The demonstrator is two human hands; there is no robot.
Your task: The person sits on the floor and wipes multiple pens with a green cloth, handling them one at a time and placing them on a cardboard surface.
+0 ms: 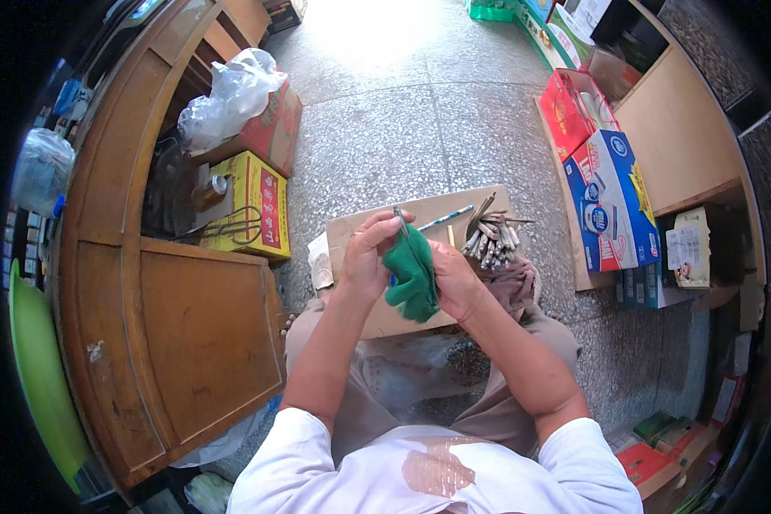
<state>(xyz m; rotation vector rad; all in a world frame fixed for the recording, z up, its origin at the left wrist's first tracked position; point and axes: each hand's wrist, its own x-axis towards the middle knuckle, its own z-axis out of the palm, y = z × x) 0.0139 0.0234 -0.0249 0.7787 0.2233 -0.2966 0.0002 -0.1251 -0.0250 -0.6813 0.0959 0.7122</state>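
Observation:
In front of me a crumpled green cloth hangs between my two hands. My left hand pinches its upper left part, along with a slim, grey, metallic-looking tool whose tip points up. The cloth hides the tool's lower end. My right hand grips the cloth's right edge. Beneath both hands lies a flat cardboard sheet. On it, beyond my right hand, are a blue-and-white patterned stick, a short yellowish stick and a pile of slender pen-like sticks.
A brownish cloth lies by my right knee. Left stands a wooden cabinet, with a yellow carton and a scissors-like metal tool beside it. Right are a red bag and a blue-and-white carton. Speckled floor stretches ahead.

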